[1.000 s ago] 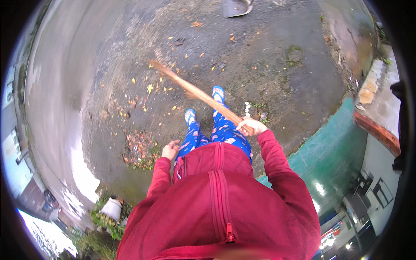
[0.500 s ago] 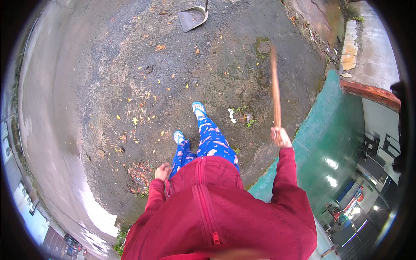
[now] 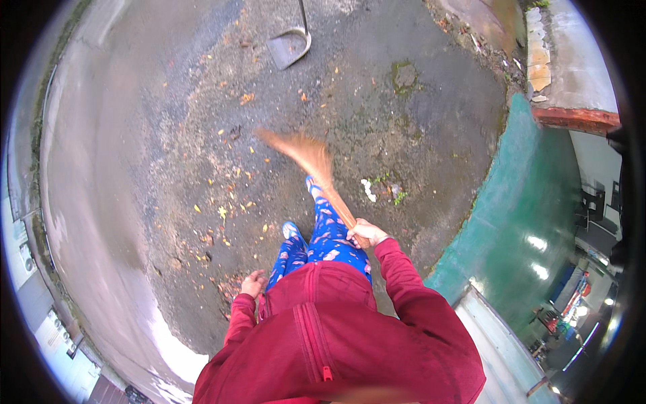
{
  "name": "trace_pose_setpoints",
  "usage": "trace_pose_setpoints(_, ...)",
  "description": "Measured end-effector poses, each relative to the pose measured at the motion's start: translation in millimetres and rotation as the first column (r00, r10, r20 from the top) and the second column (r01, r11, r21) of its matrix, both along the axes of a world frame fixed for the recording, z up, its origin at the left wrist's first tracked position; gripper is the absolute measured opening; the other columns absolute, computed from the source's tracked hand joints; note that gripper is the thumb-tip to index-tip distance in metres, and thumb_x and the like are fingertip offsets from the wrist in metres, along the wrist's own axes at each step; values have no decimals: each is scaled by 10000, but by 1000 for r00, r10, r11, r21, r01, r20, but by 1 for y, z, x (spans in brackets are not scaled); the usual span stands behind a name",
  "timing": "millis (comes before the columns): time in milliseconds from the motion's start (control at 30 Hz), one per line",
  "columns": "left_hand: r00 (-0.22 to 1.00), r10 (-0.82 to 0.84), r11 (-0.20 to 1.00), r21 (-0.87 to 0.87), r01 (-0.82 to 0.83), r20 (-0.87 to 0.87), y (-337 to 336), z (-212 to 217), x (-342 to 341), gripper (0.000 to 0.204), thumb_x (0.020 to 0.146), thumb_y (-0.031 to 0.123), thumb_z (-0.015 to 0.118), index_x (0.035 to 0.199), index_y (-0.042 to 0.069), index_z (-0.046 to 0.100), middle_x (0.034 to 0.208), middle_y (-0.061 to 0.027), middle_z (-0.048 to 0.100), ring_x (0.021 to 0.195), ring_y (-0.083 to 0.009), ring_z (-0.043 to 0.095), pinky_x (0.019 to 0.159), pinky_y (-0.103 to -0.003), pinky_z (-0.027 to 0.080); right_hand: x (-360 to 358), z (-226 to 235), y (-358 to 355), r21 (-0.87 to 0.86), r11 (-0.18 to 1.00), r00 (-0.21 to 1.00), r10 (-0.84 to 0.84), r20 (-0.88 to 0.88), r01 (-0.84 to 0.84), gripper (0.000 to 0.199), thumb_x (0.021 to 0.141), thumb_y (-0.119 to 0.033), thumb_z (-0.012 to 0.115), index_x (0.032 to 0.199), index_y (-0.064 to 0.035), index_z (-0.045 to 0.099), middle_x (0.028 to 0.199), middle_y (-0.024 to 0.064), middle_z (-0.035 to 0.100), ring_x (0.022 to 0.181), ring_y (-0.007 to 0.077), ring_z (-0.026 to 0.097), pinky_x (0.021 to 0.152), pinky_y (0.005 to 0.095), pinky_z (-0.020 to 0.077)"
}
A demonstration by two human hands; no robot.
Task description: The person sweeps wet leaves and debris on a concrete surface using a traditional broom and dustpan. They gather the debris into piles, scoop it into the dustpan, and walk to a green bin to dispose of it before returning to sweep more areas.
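Observation:
My right hand (image 3: pixel 368 233) is closed round the handle of a straw broom (image 3: pixel 315 161), in front of my right thigh. The broom slants up to the left, its fanned bristles blurred by motion above my right foot and partly covering it. My left hand (image 3: pixel 254 283) hangs beside my left hip with loosely bent fingers and nothing visible in it. Small yellow and brown leaves (image 3: pixel 223 211) lie scattered over the dark ground (image 3: pixel 356 128) ahead and to the left of my feet. Far ahead lies a grey dustpan (image 3: pixel 289 48) with a long upright handle.
To the right is a shiny green floor (image 3: pixel 515 202) with a raised edge. A white clump (image 3: pixel 368 190) and small green weeds sit right of my feet. Wet pale concrete (image 3: pixel 101 168) spreads to the left. A brick-edged ledge (image 3: pixel 575 120) stands at the far right.
My right hand has swung inward from the right, bringing the broom across to the left in front of my legs. My left hand stays beside my hip. The view has shifted slightly.

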State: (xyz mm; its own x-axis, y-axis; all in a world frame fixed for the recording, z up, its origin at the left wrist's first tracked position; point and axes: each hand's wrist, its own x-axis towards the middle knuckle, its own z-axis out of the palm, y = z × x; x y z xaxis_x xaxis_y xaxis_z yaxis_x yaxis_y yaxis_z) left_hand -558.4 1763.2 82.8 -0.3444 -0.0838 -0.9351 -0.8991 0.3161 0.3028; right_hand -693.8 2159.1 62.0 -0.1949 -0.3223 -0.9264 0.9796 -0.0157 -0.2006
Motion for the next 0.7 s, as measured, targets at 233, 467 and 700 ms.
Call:
trace_pose_setpoints(233, 980, -37, 987, -162, 5, -196, -8, -6, -53, 310, 725, 121, 493, 1030, 125, 553, 765, -76, 620, 675, -128, 594, 577, -271, 477, -55, 78, 48, -221, 975, 982, 1, 187, 41, 241, 633, -14, 605, 794, -58, 432, 545, -19, 427, 391, 66, 385, 319, 193, 293)
trace_pose_setpoints(467, 968, 234, 969, -57, -239, -93, 13, 22, -36, 325, 779, 51, 439, 1098, 87, 492, 839, -59, 595, 756, -113, 572, 606, -244, 469, -118, 58, 147, 223, 958, 954, -116, -276, 180, 255, 653, -61, 571, 846, -55, 403, 559, 5, 440, 378, 90, 408, 316, 222, 355)
trace_pose_setpoints(700, 947, 320, 943, -101, -317, 11, 49, 45, 54, 311, 762, 43, 455, 1069, 39, 503, 759, -67, 598, 707, -129, 581, 592, -245, 480, -252, -65, 122, 270, 924, 937, -191, -291, 272, 76, 690, -92, 497, 652, -27, 509, 521, 53, 471, 420, 162, 463, 396, 297, 411)
